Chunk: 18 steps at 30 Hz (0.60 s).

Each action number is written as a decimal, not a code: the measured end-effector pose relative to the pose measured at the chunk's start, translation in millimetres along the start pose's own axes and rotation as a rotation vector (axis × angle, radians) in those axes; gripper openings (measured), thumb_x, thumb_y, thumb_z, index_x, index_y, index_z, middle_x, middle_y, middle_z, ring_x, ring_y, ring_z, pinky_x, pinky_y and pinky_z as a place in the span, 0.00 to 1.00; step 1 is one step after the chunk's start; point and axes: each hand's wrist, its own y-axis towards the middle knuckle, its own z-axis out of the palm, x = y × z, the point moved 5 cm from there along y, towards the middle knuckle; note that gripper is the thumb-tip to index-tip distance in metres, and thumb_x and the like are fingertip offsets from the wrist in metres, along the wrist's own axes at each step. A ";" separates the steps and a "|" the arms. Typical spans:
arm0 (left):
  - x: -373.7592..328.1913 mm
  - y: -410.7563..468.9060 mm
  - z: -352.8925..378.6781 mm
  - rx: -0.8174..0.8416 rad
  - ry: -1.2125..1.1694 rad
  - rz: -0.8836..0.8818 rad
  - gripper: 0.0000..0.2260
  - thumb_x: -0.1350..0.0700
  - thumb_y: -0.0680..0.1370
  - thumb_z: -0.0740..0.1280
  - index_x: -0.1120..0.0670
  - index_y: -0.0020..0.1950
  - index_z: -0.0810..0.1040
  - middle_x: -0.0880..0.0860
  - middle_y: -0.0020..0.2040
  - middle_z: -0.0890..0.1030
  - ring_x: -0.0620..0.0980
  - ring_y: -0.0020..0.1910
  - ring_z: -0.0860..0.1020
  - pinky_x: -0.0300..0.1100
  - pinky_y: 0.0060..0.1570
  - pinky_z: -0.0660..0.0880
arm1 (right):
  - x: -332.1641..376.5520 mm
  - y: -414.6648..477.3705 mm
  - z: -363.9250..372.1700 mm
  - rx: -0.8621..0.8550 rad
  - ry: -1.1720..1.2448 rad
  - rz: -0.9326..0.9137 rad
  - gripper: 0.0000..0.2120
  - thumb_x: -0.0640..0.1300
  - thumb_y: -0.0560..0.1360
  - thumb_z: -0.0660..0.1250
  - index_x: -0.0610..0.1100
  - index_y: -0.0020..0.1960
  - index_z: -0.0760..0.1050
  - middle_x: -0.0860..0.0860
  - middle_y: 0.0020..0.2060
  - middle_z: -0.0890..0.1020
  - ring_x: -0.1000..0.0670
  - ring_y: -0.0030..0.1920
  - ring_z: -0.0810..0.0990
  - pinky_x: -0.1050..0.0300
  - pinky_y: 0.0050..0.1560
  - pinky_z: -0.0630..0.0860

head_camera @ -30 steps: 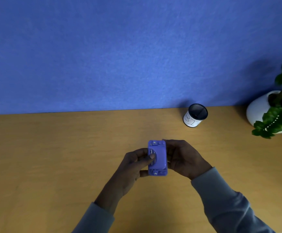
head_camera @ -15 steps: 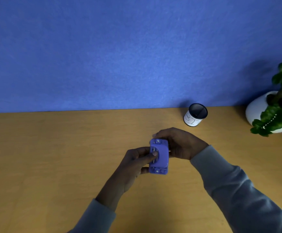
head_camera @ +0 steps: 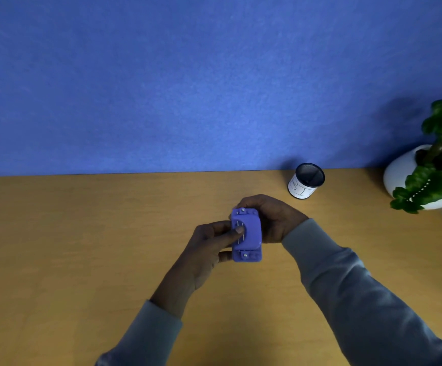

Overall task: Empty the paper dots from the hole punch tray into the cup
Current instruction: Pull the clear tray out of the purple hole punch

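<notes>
Your right hand point(head_camera: 272, 220) has moved up and now wraps over the top end of the purple hole punch point(head_camera: 249, 233). Your left hand point(head_camera: 209, 247) still grips its side, thumb on its face. You hold the punch up over the bench point(head_camera: 82, 247), bottom facing you. The tray looks shut, so no dots are out yet. The cup point(head_camera: 305, 182) waits far back, to the right, well apart from the punch
</notes>
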 end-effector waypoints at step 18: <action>-6.2 9.7 -20.7 -0.132 -0.105 -0.051 0.08 0.55 0.79 0.73 0.59 0.51 0.89 0.57 0.47 0.88 0.52 0.44 0.86 0.46 0.45 0.83 | -74.7 -28.3 -28.9 0.070 -0.038 -0.558 0.19 0.41 0.75 0.74 0.39 0.64 0.82 0.41 0.56 0.87 0.45 0.57 0.86 0.55 0.57 0.81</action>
